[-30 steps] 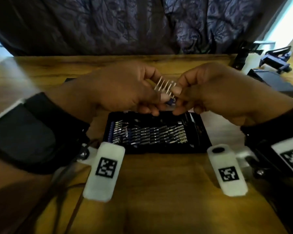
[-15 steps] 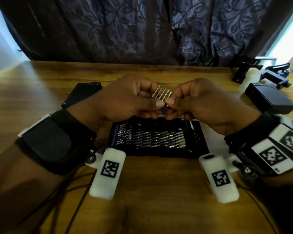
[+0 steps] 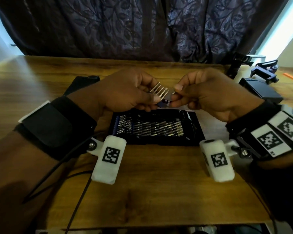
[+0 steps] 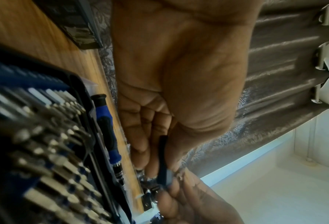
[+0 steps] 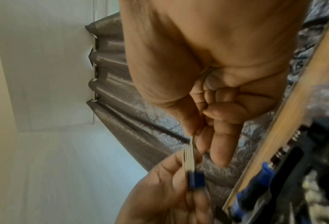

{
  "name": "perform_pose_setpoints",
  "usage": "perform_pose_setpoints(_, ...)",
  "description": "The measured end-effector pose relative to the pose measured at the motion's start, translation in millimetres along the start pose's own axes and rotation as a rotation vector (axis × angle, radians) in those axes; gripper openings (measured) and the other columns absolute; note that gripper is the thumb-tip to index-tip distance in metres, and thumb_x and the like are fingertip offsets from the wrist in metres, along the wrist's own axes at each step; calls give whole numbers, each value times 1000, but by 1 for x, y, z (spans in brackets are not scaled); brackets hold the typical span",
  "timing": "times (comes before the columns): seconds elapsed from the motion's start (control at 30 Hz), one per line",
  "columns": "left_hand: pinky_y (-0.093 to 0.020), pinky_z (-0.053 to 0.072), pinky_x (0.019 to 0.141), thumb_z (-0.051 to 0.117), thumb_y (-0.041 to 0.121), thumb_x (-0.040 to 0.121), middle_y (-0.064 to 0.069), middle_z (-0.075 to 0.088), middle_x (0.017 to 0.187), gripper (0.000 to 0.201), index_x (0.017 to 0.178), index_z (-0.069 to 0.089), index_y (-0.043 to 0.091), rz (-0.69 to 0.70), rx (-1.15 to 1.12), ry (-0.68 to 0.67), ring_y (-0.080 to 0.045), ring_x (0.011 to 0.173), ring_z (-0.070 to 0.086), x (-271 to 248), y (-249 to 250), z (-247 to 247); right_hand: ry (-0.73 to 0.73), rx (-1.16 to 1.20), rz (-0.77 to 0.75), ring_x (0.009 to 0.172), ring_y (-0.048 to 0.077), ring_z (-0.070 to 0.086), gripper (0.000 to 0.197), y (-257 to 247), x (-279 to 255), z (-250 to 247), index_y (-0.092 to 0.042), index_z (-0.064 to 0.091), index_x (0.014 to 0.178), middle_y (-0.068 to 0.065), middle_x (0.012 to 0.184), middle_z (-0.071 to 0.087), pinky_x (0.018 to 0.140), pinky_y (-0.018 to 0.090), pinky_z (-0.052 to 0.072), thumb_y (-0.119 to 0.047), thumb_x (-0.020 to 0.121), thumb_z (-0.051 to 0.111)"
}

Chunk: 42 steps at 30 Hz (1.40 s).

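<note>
Above the case, my left hand [image 3: 155, 100] grips a small blue bit holder [image 3: 161, 104] with several silver bits [image 3: 159, 91] standing in a row. The right hand [image 3: 174, 96] pinches the rightmost bit [image 5: 192, 140] between thumb and forefinger. The holder [image 5: 196, 181] shows edge-on in the right wrist view, and as a dark strip [image 4: 165, 174] in the left wrist view. Below both hands lies the open black bit case [image 3: 159, 143], its rows full of bits.
A blue-and-black screwdriver [image 4: 106, 125] lies along the case's far side. A black lid [image 3: 82, 82] sits behind my left hand. A black box [image 3: 260, 91] and clamps [image 3: 264, 70] stand at the back right. A dark curtain [image 3: 142, 27] hangs behind the wooden table [image 3: 159, 191].
Both hands stay together over the case. My right thumb has moved off the left thumb and up onto the bit at the row's right end.
</note>
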<state>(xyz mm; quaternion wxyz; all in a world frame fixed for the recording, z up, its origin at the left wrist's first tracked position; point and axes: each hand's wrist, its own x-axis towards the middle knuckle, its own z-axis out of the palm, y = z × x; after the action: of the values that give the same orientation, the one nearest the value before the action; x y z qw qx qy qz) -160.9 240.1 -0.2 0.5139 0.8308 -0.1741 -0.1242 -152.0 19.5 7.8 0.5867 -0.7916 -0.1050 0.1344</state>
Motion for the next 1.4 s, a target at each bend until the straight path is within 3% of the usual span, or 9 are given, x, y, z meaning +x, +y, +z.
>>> perform_pose_setpoints(0.2,-17,55,65,61,13,101,-7,77,93,23,121,71,19,-7,4,48,-8,77,70,1,1,-2,-20,211,40,74,15,75,11,4,4,-9,-7,69,98,10,85,77,50,15,47,0,94,62)
perform_pose_setpoints(0.27,-22,56,70,55,16,105,2,76,90,26,124,69,24,13,67,14,-6,79,69,0,1,1,-33,220,90,66,15,70,19,5,5,-8,-7,68,105,7,79,72,43,14,41,4,97,54)
perform_pose_setpoints(0.33,-25,57,71,53,16,106,4,75,90,29,130,63,28,35,82,-12,-7,79,68,-2,2,5,-37,203,147,55,13,56,26,5,6,-9,-7,65,95,6,72,60,38,16,26,4,97,41)
perform_pose_setpoints(0.53,-28,58,73,57,16,103,0,73,86,49,134,34,47,85,163,-94,-11,76,65,-6,6,16,-200,69,196,50,9,25,33,0,-1,-12,-10,62,82,-3,64,38,44,22,11,-30,101,43)
perform_pose_setpoints(0.67,-42,61,89,55,17,104,-13,59,134,25,124,50,32,73,275,-176,-21,92,69,-10,8,17,-178,-212,63,46,6,31,21,2,-6,-9,-7,67,98,-8,56,46,46,23,18,-28,95,67)
perform_pose_setpoints(0.77,-37,59,90,54,18,104,-16,52,142,9,109,54,26,60,272,-192,-12,89,68,-13,12,19,-229,-339,29,43,4,36,29,3,-8,-9,1,70,101,-8,55,51,42,20,24,-26,90,73)
perform_pose_setpoints(0.97,-36,60,78,69,39,90,3,76,99,68,142,28,54,21,364,-238,-21,88,72,-11,14,26,-261,-420,93,42,9,32,19,-1,-11,-16,-8,69,69,-2,54,51,45,23,17,-17,85,75)
perform_pose_setpoints(1.13,-19,48,67,83,61,61,30,59,112,91,138,35,67,-52,585,-248,6,89,65,-13,15,24,-165,-558,124,40,10,32,24,-2,-10,-35,-9,71,58,4,54,52,45,21,21,-16,82,73)
perform_pose_setpoints(1.4,-20,46,68,81,69,47,34,53,117,99,136,38,68,-109,595,-238,12,90,61,-12,16,24,-282,-589,245,41,14,33,31,7,-2,-44,-10,75,59,7,54,53,39,19,23,-21,87,70)
